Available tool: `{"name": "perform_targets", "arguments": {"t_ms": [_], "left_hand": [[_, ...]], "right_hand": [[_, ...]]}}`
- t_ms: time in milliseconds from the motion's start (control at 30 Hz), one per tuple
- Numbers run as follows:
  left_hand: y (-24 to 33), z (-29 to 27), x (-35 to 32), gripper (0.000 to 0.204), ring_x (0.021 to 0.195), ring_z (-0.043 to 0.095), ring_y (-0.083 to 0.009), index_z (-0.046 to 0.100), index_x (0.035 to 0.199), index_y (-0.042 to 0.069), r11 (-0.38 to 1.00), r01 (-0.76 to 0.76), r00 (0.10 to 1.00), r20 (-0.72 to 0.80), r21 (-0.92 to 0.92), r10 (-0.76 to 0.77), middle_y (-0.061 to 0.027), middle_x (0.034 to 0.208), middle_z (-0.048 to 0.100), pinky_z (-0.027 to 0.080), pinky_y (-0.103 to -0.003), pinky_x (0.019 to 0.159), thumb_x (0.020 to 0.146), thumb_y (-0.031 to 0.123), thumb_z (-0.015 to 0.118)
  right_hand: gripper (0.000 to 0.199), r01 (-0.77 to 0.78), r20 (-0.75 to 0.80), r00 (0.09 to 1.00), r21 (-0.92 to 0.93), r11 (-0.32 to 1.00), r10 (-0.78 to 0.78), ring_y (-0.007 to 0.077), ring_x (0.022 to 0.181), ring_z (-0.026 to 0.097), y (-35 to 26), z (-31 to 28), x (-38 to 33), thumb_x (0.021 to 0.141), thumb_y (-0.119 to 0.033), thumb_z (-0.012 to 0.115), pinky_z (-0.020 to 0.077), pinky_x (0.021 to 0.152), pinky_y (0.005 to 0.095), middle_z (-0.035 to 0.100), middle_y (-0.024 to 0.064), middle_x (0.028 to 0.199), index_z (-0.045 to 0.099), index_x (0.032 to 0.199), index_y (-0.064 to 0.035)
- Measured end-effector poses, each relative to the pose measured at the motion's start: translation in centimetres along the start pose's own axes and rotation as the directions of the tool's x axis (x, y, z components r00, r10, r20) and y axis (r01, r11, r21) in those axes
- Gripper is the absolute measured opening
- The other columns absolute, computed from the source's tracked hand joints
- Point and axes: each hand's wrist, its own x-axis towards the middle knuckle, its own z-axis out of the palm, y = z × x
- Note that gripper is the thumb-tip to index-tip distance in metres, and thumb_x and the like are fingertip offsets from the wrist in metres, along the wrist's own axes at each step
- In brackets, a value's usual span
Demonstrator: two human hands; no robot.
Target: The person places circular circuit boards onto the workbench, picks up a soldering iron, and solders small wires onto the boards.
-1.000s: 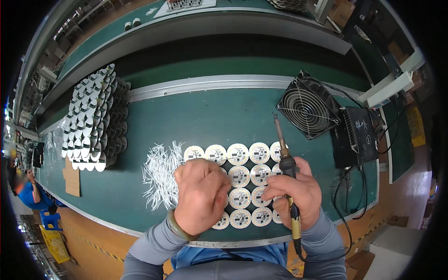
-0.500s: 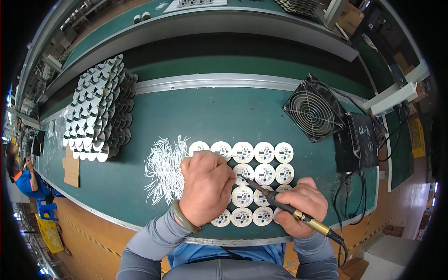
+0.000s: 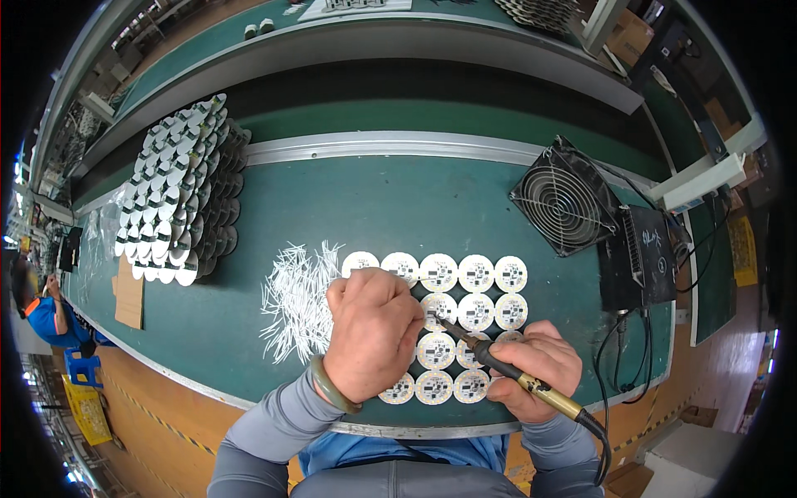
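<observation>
My right hand [image 3: 540,365] is wrapped round a soldering iron [image 3: 544,393] with a black and gold handle. Its tip rests on or just over a round white circuit board [image 3: 438,310] in the rows of boards on the green bench. Above the left part of these rows is my left hand [image 3: 374,332], fingers pinched together close to the iron's tip. What the pinch holds is hidden by the hand. A green bangle [image 3: 330,386] circles that wrist. Beside it lies a loose heap of short white wires [image 3: 296,303].
A tall stack of round white parts [image 3: 170,195] stands at the back left, near a cardboard piece [image 3: 129,295]. At the right are a black fan [image 3: 566,199] and a black box [image 3: 638,257] with cables. A person in blue [image 3: 51,319] sits far left.
The whole view has shifted slightly to the right. Both hands keep nearly the same pose, with the iron's tip at the same board.
</observation>
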Motion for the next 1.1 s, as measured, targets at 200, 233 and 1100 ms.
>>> {"name": "perform_targets", "arguments": {"t_ms": [200, 233, 1100], "left_hand": [[-0.09, 0.03, 0.03, 0.020, 0.099, 0.056, -0.0263, 0.072, 0.085, 0.011, 1.000, -0.007, 1.000, 0.004, 0.000, 0.007, -0.0020, 0.097, 0.061, 0.035, -0.043, 0.090, 0.069, 0.003, 0.080], [-0.07, 0.02, 0.03, 0.020, 0.099, 0.056, -0.0263, 0.072, 0.085, 0.011, 1.000, -0.007, 1.000, 0.003, 0.000, 0.007, -0.0020, 0.097, 0.061, 0.035, -0.043, 0.090, 0.069, 0.003, 0.080], [-0.03, 0.15, -0.16, 0.017, 0.101, 0.056, -0.0256, 0.071, 0.083, 0.012, 1.000, 0.002, 1.000, -0.002, 0.005, -0.002, -0.0014, 0.098, 0.061, 0.034, -0.044, 0.092, 0.069, 0.005, 0.079]], "right_hand": [[0.050, 0.000, -0.003, 1.000, -0.007, 1.000, 0.000, 0.0220, 0.064, 0.068, 0.05, 0.22, 0.08, 0.075, -0.041, 0.091, 0.0496, 0.069, 0.0346, 0.069, 0.0051, 0.071, 0.075, 0.104, -0.0038], [0.050, 0.001, -0.002, 1.000, -0.007, 1.000, -0.001, 0.0220, 0.064, 0.068, 0.04, 0.24, 0.10, 0.075, -0.041, 0.091, 0.0496, 0.069, 0.0346, 0.069, 0.0051, 0.071, 0.075, 0.104, -0.0038], [0.029, -0.036, -0.039, 0.999, 0.052, 0.998, 0.038, 0.0236, 0.062, 0.068, 0.23, -0.02, 0.51, 0.079, -0.023, 0.089, 0.0486, 0.068, 0.0355, 0.072, 0.0068, 0.074, 0.073, 0.097, -0.0061]]}}
